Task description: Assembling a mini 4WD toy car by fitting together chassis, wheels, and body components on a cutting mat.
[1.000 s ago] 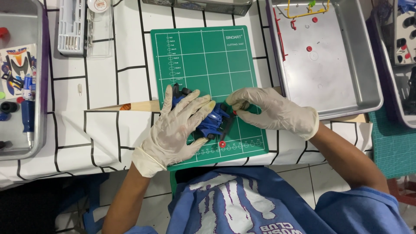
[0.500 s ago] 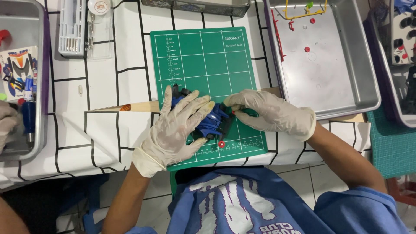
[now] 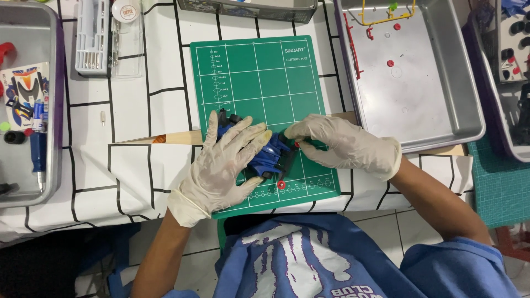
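A: What sits under the hands? I can't make much of it.

B: A blue and black plastic model [image 3: 271, 156], lower centre of the frame on the green cutting mat [image 3: 259, 72]. The left hand [image 3: 223, 163], in a pale glove, lies flat over it with fingers spread, pressing it down and covering most of it. Its shape is hard to read.

A: And the right hand?

B: The right hand [image 3: 345, 144], gloved too, comes in from the right with its fingertips narrowed together at the model's right edge, by a small red part [image 3: 296, 144]. Whether it pinches that part, I cannot tell.

A: The surface?

B: A white cloth with black lines [image 3: 132, 160] over a table, tiled floor showing at the bottom. A thin strip of wood or card [image 3: 176, 138] runs under the mat.

A: Around it?

B: A small red ring [image 3: 281, 184] lies on the mat just below the model. A metal tray [image 3: 430, 94] at upper right holds small red pieces and a yellow frame cut off at the top edge. Another tray [image 3: 52, 165] at the left edge holds a sticker sheet [image 3: 25, 91] and a blue pen-like tool [image 3: 37, 138]. A clear tool case [image 3: 105, 38] is at upper left. Nothing stands between the hands and the model.
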